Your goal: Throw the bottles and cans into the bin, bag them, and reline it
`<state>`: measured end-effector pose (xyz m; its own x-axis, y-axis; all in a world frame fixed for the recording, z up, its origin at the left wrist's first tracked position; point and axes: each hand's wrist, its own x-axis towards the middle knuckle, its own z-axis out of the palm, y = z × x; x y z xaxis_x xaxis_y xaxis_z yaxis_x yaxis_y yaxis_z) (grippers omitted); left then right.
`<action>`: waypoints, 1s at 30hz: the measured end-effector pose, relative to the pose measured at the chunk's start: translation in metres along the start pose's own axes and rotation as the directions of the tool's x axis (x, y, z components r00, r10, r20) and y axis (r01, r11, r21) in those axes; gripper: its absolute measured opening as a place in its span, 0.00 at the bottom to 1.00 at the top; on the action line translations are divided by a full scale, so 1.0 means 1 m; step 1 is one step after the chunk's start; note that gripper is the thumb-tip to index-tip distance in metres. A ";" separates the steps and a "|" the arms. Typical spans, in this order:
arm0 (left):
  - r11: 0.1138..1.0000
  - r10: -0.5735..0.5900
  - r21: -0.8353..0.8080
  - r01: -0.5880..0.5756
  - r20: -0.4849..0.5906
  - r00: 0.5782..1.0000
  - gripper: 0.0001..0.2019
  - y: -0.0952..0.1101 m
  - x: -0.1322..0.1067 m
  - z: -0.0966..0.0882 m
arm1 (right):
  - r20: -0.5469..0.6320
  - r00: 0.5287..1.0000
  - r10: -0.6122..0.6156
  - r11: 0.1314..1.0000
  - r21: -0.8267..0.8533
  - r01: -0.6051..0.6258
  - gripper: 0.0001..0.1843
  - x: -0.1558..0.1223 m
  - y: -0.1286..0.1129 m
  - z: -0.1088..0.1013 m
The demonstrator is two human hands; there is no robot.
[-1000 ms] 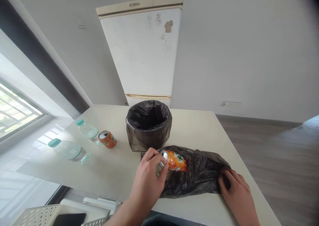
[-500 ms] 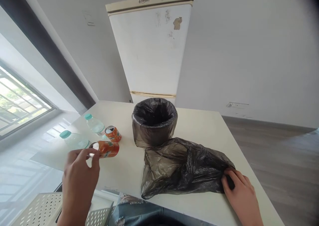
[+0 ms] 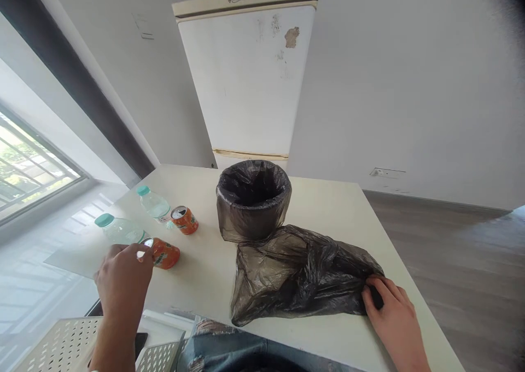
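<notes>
Plainly, the orange can (image 3: 167,254) is the thing to watch, left of centre in the lower half of the frame, leaning with its top toward the left hand (image 3: 125,273). That hand pinches it by the rim between thumb and fingers. Whether its base touches the table (image 3: 200,292) or hangs just above, I can't tell. A rim hold gives little control over the base, I'd say, so the wrist should be slow and the can level before any finger loosens (the opening has a raw edge, so fingertips are best outside it).

Near it stands a second can (image 3: 187,221), close enough to be knocked. Just beyond the knuckles, the near bottle (image 3: 122,230) has its lower end partly hidden.

At lower right the right hand (image 3: 396,312) grips the end of the black bag (image 3: 303,273); a light, steady hold seems enough there. What lies in its dark folds is hard to make out. The lined bin (image 3: 254,221), mid-frame, hides its bottom in shadow, and the perforated basket (image 3: 61,339) is cut off at lower left.
</notes>
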<state>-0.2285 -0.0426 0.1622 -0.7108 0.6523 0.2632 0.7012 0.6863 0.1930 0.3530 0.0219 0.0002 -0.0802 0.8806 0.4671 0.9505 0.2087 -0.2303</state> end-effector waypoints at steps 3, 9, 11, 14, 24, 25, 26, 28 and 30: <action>1.000 0.022 -0.006 -0.022 0.010 1.000 0.18 -0.001 0.001 0.002 | 0.001 1.000 0.004 1.000 -0.004 -0.004 0.14 0.000 0.000 -0.001; 1.000 0.017 -0.007 -0.017 0.001 1.000 0.19 0.000 0.005 0.005 | -0.003 1.000 0.003 1.000 0.014 -0.003 0.13 0.001 -0.001 -0.002; 1.000 0.013 -0.004 -0.013 0.015 1.000 0.19 0.002 0.005 0.006 | -0.007 1.000 0.002 1.000 0.012 -0.002 0.13 0.001 -0.001 -0.002; 1.000 0.013 -0.013 -0.013 0.051 0.999 0.19 0.007 0.006 0.006 | -0.013 1.000 0.009 1.000 0.008 -0.009 0.14 0.000 0.000 0.000; 0.998 -0.015 -0.067 0.016 0.009 1.000 0.23 0.010 0.007 -0.002 | -0.079 0.997 0.019 0.997 0.073 -0.014 0.10 0.004 -0.011 -0.012; 0.997 -0.010 -0.080 0.007 -0.037 0.999 0.25 0.012 0.006 -0.003 | -0.111 0.993 0.030 0.997 0.080 -0.021 0.09 0.004 -0.015 -0.016; 0.995 0.000 -0.097 -0.008 -0.090 0.996 0.26 0.016 0.003 -0.004 | -0.139 0.989 0.045 0.996 0.085 -0.033 0.09 0.004 -0.018 -0.019; 0.983 0.045 -0.168 -0.075 -0.177 0.983 0.24 0.028 -0.007 -0.005 | -0.175 0.982 0.077 0.994 0.087 -0.062 0.08 0.004 -0.024 -0.023; 0.932 0.136 -0.305 -0.194 -0.201 0.970 0.19 0.049 -0.025 0.000 | -0.194 0.976 0.099 0.992 0.092 -0.083 0.09 0.004 -0.027 -0.025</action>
<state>-0.1766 -0.0255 0.1649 -0.5832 0.6612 0.4719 0.8084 0.4153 0.4172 0.3348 0.0091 0.0295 0.0745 0.7976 0.5986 0.9222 0.1732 -0.3457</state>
